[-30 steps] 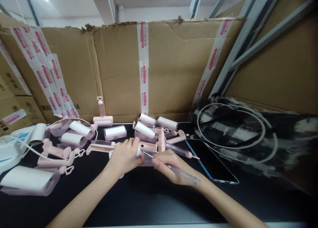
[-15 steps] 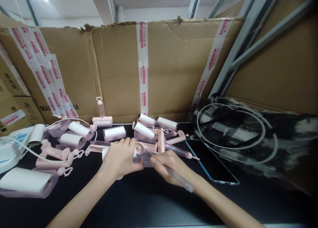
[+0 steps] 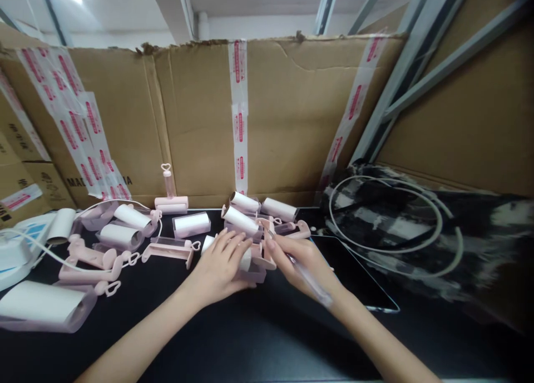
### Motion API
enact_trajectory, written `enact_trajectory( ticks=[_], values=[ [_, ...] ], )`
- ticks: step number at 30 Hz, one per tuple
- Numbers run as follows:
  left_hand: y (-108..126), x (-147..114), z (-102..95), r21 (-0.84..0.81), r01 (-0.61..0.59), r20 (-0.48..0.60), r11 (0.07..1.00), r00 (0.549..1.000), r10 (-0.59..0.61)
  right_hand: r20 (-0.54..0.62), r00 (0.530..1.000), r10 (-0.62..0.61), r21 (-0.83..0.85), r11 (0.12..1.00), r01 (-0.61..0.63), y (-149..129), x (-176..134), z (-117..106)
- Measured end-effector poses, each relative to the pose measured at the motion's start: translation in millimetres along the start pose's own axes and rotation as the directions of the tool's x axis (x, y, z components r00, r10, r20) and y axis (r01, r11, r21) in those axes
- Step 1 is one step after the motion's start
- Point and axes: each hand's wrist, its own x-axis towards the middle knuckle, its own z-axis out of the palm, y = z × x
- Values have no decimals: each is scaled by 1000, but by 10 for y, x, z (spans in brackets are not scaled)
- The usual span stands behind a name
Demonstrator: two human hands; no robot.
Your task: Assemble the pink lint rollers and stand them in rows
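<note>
My left hand [image 3: 223,263] is closed over a white paper roll [image 3: 207,243], fingers across its top and thumb below. Just under that thumb shows a translucent purple case [image 3: 257,275]. A pen-like clear-barrelled tool [image 3: 311,280] lies in my right hand [image 3: 302,258], its rear end pointing back toward the wrist. The fingertips of that hand are at a pink plastic roller frame [image 3: 266,255], beside the roll; the tool's tip is hard to make out. Left of my hands rests another pink roller frame [image 3: 171,249] with a heart-shaped loop.
More white rolls in purple cases [image 3: 192,224] and pink frames [image 3: 92,258] are spread over the black table [image 3: 233,338]. A dark-screened tablet or phone [image 3: 354,272] lies by my right forearm. A coiled white cable [image 3: 438,216] is at right, and a cardboard box [image 3: 200,122] stands behind.
Both hands have shifted slightly right with the roll and the tool. The pink frame left of my hands now shows more fully, heart loop included.
</note>
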Motion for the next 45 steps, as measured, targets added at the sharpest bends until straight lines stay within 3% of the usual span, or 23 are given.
enact_trajectory(
  ticks=[3, 6, 10, 13, 16, 18, 23, 25, 29, 33, 37, 41, 45],
  values=[
    [22, -49, -105, 25, 5, -59, 1000, 998, -3, 114, 993, -44, -227, 971, 69, 67, 27, -67],
    [52, -224, -330, 62, 133, -49, 989, 990, -130, 251, 967, -44, -318, 940, 125, 159, 39, -125],
    [58, -604, -425, 45, 411, 175, 911, 894, -412, 324, 946, -22, -393, 906, 155, 207, 29, -44],
    [25, -824, -346, -38, 470, 293, 882, 849, -440, 298, 954, -36, -411, 897, 163, 166, 39, 125],
    [1, -895, -358, -122, 466, 353, 876, 845, -401, 270, 960, -76, -412, 892, 187, 93, 83, 289],
    [3, -867, -449, -172, 452, 333, 875, 863, -380, 274, 956, -105, -368, 907, 205, 47, 121, 363],
    [-3, -592, -655, -249, 325, 73, 912, 946, -317, 314, 949, -41, -150, 984, 92, 19, 165, 372],
    [-33, -430, -628, -302, 270, 39, 914, 962, -272, 285, 958, 24, -64, 998, -6, 51, 155, 316],
    [-101, -173, -431, -349, 176, -35, 921, 979, -201, 98, 976, 196, -43, 980, -192, 142, 135, 186],
    [-115, -154, -245, -306, 144, -115, 941, 976, -187, -10, 979, 204, -42, 978, -204, 182, 142, 85],
    [-135, -301, -88, -385, 221, -16, 896, 969, -246, -19, 976, 218, -14, 976, -219, 161, 155, 42],
    [-225, -428, 98, -502, 430, 102, 750, 891, -443, 95, 979, 183, 84, 978, -191, 118, 120, 145],
    [-319, -464, 141, -587, 530, 251, 612, 838, -485, 189, 975, 120, 63, 989, -134, 98, 88, 196]
  ],
)
